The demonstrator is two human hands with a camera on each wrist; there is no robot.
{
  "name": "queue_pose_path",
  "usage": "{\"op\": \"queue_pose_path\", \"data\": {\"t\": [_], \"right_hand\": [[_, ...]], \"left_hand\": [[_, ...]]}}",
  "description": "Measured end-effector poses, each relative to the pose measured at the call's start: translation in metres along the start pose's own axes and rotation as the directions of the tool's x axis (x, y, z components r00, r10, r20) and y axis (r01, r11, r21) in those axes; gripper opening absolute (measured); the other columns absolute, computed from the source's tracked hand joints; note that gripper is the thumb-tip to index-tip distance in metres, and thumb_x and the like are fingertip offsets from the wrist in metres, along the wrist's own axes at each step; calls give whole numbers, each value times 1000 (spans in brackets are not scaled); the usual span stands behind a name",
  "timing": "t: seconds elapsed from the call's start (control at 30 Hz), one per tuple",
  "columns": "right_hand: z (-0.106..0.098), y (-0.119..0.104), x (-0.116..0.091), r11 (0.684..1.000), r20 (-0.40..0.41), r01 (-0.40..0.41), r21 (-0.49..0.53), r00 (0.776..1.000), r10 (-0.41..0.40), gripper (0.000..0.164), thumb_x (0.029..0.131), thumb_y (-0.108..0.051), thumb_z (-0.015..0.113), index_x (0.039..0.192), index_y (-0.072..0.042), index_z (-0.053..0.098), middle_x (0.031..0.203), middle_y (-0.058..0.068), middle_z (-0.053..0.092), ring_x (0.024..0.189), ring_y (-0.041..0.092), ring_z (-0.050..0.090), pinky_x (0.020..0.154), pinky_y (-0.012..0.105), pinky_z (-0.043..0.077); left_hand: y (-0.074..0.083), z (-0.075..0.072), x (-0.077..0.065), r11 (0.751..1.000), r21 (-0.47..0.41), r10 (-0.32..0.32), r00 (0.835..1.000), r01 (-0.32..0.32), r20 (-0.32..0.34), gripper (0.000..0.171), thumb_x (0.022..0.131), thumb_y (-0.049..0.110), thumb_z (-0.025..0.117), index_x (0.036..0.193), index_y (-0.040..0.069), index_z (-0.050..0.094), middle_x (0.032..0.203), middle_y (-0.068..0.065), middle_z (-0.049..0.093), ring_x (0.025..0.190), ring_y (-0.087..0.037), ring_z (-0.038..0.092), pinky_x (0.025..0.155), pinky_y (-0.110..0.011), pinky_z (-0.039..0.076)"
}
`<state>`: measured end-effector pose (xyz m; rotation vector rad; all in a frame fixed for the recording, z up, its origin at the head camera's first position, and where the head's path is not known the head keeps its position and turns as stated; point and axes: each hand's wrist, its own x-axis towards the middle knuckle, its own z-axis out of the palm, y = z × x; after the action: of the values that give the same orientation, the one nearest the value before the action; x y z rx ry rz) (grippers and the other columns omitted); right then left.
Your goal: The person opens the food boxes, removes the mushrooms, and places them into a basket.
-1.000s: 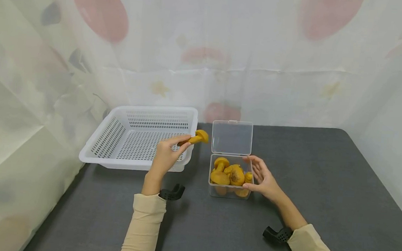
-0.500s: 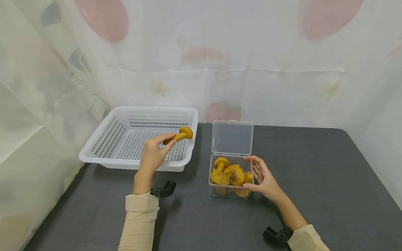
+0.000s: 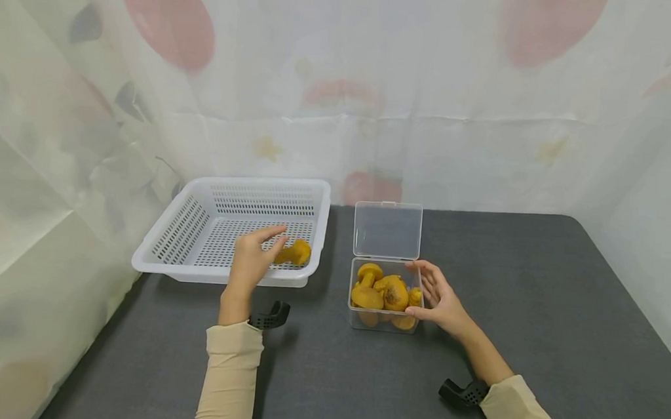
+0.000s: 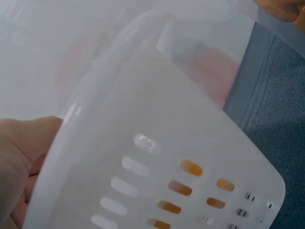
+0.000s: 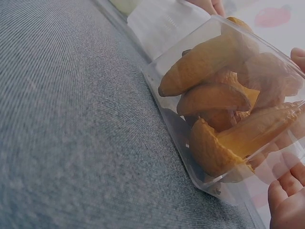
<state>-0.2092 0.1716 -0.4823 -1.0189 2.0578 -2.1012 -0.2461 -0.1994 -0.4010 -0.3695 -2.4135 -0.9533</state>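
Observation:
A yellow-brown mushroom (image 3: 300,253) lies in the right part of the white slotted basket (image 3: 189,270). My left hand (image 3: 247,258) hovers over the basket's front rim, thumb and fingers parted, just left of that mushroom. In the left wrist view, orange patches of the mushroom (image 4: 181,188) show through the slots of the basket wall (image 4: 157,95). My right hand (image 3: 440,303) holds the right side of a clear plastic box (image 3: 384,322), thumb at the front corner and fingers at the back. Several mushrooms (image 5: 200,62) are heaped inside the box, seen through its wall.
The box's hinged lid (image 3: 387,231) stands raised at the back. Basket and box sit side by side on a dark grey tabletop (image 3: 514,269), with a gap between them. A fruit-printed curtain (image 3: 470,82) hangs behind the table and along its left.
My left hand has carried the mushroom leftward from beside the box over the basket and let it go; it has dropped inside. My right hand and the box stay put.

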Motion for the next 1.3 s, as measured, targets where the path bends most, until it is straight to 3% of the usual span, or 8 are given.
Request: {"op": "queue_pose_path", "data": {"t": [0.2, 0.4, 0.57, 0.93, 1.1, 1.3], "right_hand": [[0, 0, 0, 1000, -1, 7, 0, 1000, -7, 84, 81, 6, 70, 145, 12, 16, 152, -3, 37, 141, -8, 32, 114, 5, 28], [0, -1, 0, 1000, -1, -4, 7, 1000, 4, 83, 81, 6, 70, 145, 11, 17, 151, -5, 37, 140, -9, 32, 113, 4, 28], [0, 0, -1, 1000, 2, -3, 2, 1000, 3, 83, 81, 6, 70, 145, 10, 17, 152, -2, 36, 141, -8, 32, 114, 5, 28], [-1, 0, 0, 1000, 5, 15, 8, 1000, -15, 84, 81, 6, 70, 144, 13, 16, 152, 0, 37, 141, -7, 32, 114, 5, 28], [-1, -1, 0, 1000, 4, 6, 4, 1000, -6, 84, 81, 5, 70, 144, 12, 16, 152, -1, 37, 140, -7, 33, 113, 4, 28], [0, -1, 1, 1000, 8, 3, 9, 1000, -3, 84, 81, 5, 70, 145, 12, 16, 153, 3, 35, 141, -7, 32, 113, 4, 28]], "left_hand": [[7, 0, 1, 1000, -8, 0, 1000, 0, 11, 24, 87, 9, 70, 109, -1, 72, 109, -19, 73, 101, -35, 70, 89, -47, 58], [16, 1, 2, 998, -48, 36, 997, -33, 71, 25, 87, 9, 70, 110, 0, 72, 110, -18, 73, 105, -33, 69, 92, -46, 57], [23, 5, 2, 991, -84, 107, 990, -99, 96, 25, 86, 8, 70, 109, -1, 72, 109, -17, 73, 105, -32, 70, 92, -45, 57], [37, 17, 2, 963, -128, 253, 961, -239, 113, 23, 84, 8, 72, 106, 0, 74, 105, -15, 75, 102, -30, 71, 91, -43, 58], [42, 22, 0, 952, -195, 271, 949, -238, 164, 22, 85, 10, 71, 107, 4, 74, 105, -12, 75, 99, -28, 71, 87, -40, 59], [53, 29, -2, 938, -266, 290, 922, -221, 256, 24, 88, 11, 69, 111, 7, 73, 110, -10, 74, 103, -25, 70, 90, -41, 58]]}}
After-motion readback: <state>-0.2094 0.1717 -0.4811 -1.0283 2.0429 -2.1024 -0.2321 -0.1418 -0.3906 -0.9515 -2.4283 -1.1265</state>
